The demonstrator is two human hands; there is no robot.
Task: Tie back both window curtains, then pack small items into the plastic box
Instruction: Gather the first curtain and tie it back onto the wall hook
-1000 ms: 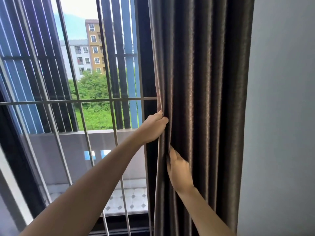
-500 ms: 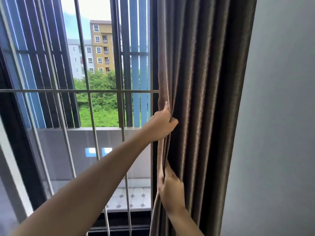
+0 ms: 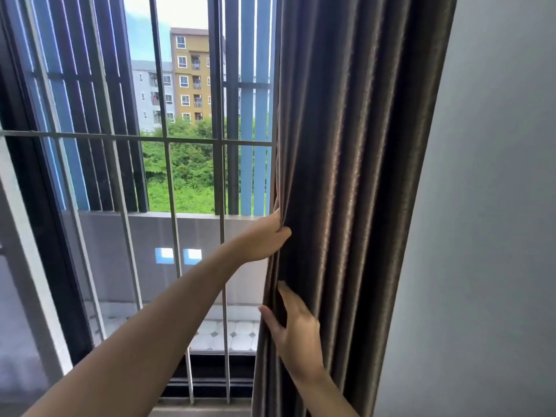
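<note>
A dark brown pleated curtain (image 3: 355, 176) hangs bunched at the right side of the window, against the wall. My left hand (image 3: 264, 239) grips its left edge at mid height, fingers curled into the folds. Below it my right hand (image 3: 296, 332) lies flat on the lower folds with fingers spread, thumb at the curtain's edge. No tie-back and no plastic box are in view.
The window (image 3: 168, 206) has grey metal bars (image 3: 221, 266) in front of the glass, with a balcony wall and tiled floor outside. A plain grey wall (image 3: 487, 236) stands right of the curtain. The dark window frame (image 3: 39, 236) runs down the left.
Both hands have shifted right and down along the curtain. My right hand went from gripping the folds to lying flat with fingers spread. The view turned slightly left.
</note>
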